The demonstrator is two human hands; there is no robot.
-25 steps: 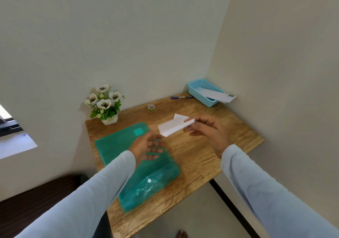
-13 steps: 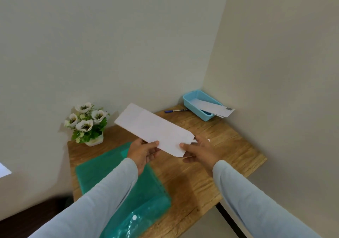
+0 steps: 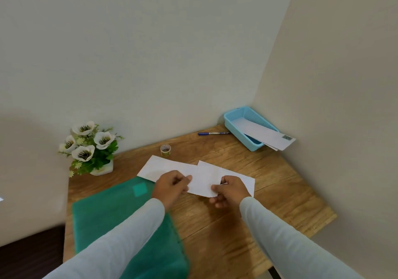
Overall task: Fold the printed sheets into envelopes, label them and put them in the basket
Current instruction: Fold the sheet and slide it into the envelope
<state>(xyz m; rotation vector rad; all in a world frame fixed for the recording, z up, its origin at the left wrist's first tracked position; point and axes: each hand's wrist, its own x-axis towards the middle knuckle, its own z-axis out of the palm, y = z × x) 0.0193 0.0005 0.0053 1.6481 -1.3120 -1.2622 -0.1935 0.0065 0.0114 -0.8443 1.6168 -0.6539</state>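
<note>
White sheet (image 3: 200, 176) flat on table (image 3: 280, 184), long axis left-right, left end angled slightly toward wall. Fold or overlap near middle; one sheet or two, cannot tell. Left hand (image 3: 171, 187) pinching near edge, right hand (image 3: 231, 189) gripping right part. Basket (image 3: 233, 120) in far right corner, envelopes (image 3: 267, 135) inside, count unclear, long axis toward right wall, small mark unreadable. One pen (image 3: 213, 133), one tape roll (image 3: 165, 150), one green folder (image 3: 120, 209), one flower pot (image 3: 91, 149).

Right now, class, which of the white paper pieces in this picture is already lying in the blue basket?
The long envelope at the back right corner, resting in the blue basket with one end overhanging. The other white papers lie flat mid-table under both hands.
</note>
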